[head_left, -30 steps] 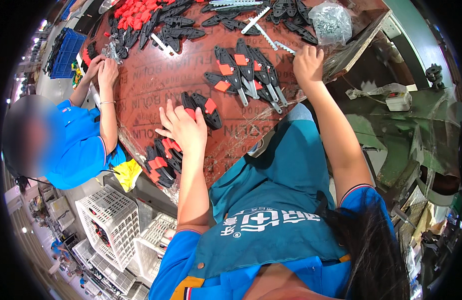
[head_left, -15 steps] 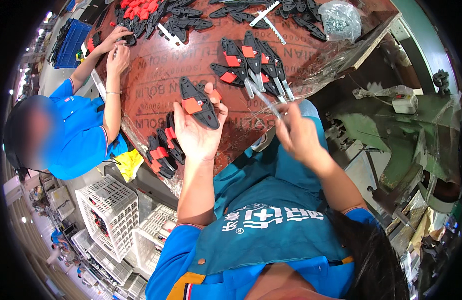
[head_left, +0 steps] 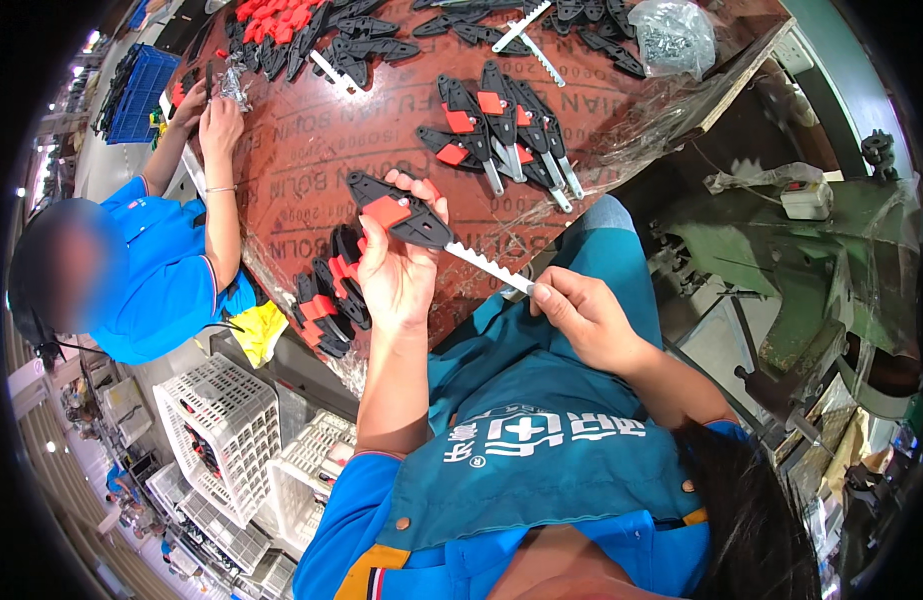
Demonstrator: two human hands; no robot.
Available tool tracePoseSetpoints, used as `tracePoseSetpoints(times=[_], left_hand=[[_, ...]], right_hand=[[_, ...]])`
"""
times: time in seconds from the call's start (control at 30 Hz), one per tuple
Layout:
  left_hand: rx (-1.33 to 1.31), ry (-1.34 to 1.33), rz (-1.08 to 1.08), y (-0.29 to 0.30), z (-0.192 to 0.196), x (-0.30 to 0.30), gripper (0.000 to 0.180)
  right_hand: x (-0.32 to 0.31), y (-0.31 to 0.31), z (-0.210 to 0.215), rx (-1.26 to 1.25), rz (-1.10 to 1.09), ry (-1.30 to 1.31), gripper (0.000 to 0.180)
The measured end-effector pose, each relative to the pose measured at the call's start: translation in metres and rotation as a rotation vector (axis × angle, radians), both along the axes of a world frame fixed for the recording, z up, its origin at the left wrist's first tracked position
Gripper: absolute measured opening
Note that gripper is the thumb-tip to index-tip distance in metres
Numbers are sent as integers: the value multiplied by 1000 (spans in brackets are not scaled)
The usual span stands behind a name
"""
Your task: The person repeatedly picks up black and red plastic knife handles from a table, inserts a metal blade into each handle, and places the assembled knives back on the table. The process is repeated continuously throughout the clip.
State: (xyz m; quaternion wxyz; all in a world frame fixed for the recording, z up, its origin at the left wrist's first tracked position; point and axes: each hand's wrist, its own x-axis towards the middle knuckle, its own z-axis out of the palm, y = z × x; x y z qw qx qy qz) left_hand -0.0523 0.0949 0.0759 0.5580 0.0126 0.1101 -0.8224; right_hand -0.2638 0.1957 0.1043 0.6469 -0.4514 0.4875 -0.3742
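Currently I am holding one black handle with a red button [head_left: 400, 212] in my left hand [head_left: 397, 270], fingers clenched around its lower half, raised just over the near edge of the brown worktable [head_left: 312, 140]. My right hand [head_left: 582, 318] is pinching the free end of a toothed metal blade [head_left: 487, 268] between thumb and fingertips; the blade's other end is meeting the handle's tip, and I judge it is only partly seated, since most of its toothed length is showing. Item count, finished: a group of assembled handles with blades [head_left: 502, 125] is lying on the table beyond my hands, well apart from them. Item count, pending: a cluster of bladeless black-and-red handles [head_left: 327, 295] is lying just beside my left wrist at the table edge, more black handle parts [head_left: 357, 45] and red buttons [head_left: 267, 12] are piling at the far side, loose blades [head_left: 527, 30] are lying near them, and a clear bag of small hardware [head_left: 672, 35] is sitting at the far right corner. Much stock is waiting, so I judge the work is far from done. A co-worker in blue [head_left: 172, 270] is handling parts at the table's left.
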Motion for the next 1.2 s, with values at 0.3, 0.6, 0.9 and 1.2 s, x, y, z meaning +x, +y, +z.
tracePoseSetpoints(times=[0.3, 0.6, 0.9, 1.2], left_hand=[[-228, -526, -71, 29, 12, -34, 60], [-229, -1765, 252, -21, -23, 47, 41], [-864, -3304, -456, -47, -24, -11, 64], [-772, -3304, -339, -39, -44, -16, 60]], right_hand=[[20, -14, -2, -46, -73, 9, 29], [-25, -36, -47, -56, -341, 181, 27], [-22, -137, -79, -282, -289, 891, 33], [-102, -225, -111, -585, -417, 1375, 25]])
